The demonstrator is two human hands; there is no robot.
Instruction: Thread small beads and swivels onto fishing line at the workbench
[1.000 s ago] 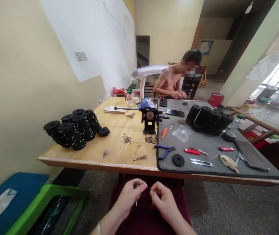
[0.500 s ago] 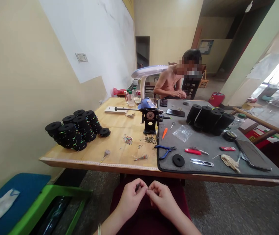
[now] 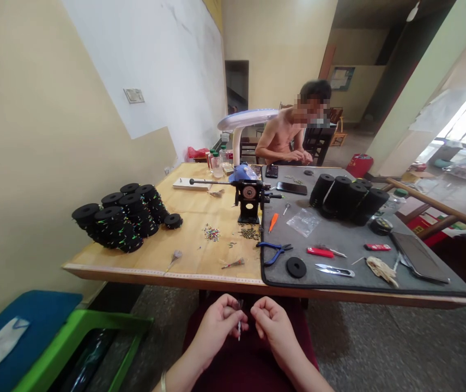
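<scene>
A wooden tabletop [image 3: 195, 209], its right part under a grey mat [image 3: 331, 231], stands in a room with cream and white walls. Just off its near edge, a small slender bundle [image 3: 239, 329], dark above and white below, is pinched between the thumb and fingers of the person's left hand [image 3: 233, 316]. The right hand [image 3: 262, 318] is just beside it, apart from it, with thumb and forefinger pressed together; whether they grip anything cannot be told.

Near the tabletop's front edge lie two more thin bundles, one reddish [image 3: 233, 264] and one pale-tipped [image 3: 176, 255]. Beyond them are a pile of multicoloured beads [image 3: 212, 233] and, to its right, small dark pieces [image 3: 249, 233] before a black winder with a dial [image 3: 250, 200]. On the mat's near left are blue-handled pliers [image 3: 272, 253], a black foam ring [image 3: 296, 267] and snips [image 3: 334, 270]. Black foam ring stacks [image 3: 122, 220] stand at left. A co-worker [image 3: 279, 136] sits at the far side.
</scene>
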